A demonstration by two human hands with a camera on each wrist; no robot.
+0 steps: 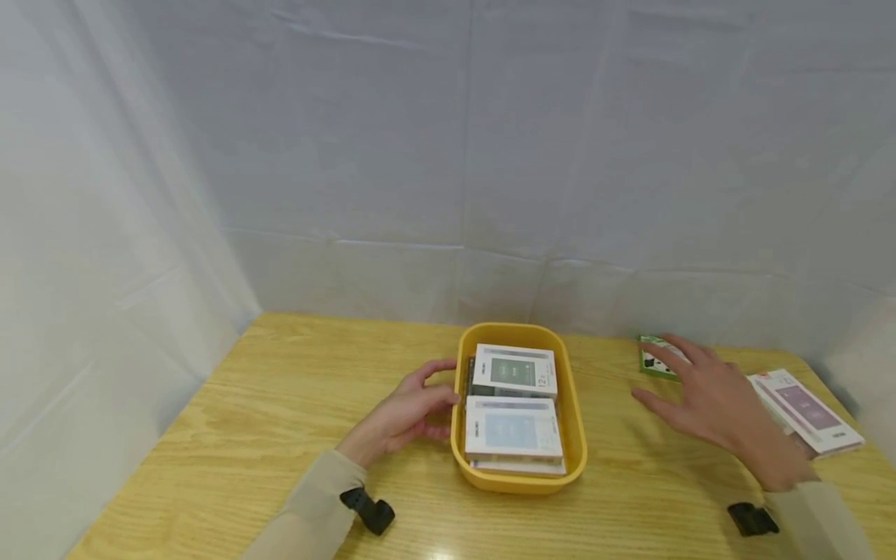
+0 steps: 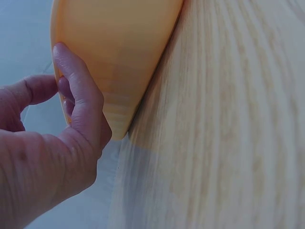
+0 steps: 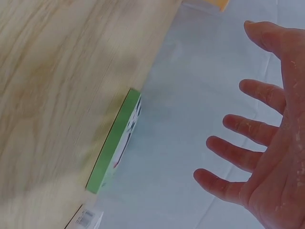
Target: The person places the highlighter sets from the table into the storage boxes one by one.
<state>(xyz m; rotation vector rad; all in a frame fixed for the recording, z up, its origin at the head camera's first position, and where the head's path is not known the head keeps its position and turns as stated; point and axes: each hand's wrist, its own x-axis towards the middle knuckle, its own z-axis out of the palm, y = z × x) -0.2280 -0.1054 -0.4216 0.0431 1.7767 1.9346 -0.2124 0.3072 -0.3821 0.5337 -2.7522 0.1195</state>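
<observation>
A yellow tray (image 1: pixel 575 404) sits mid-table with white boxes (image 1: pixel 514 428) stacked inside it. My left hand (image 1: pixel 448 397) is at the tray's left side, with curled fingers (image 2: pixel 78 95) against the outer wall (image 2: pixel 124 57) and the thumb near the rim. My right hand (image 1: pixel 682 381) hovers open, fingers spread (image 3: pixel 243 152), just above the table to the right of the tray. It holds nothing. A flat green box (image 1: pixel 652 362) lies partly under its fingertips; the right wrist view shows this green box (image 3: pixel 116 143) on the table edge-on.
More white boxes with pink panels (image 1: pixel 805 408) lie at the table's right edge, behind my right wrist. The wooden table (image 1: pixel 280 404) is bare to the left of the tray. White cloth walls (image 1: pixel 420 155) close it in at the back and sides.
</observation>
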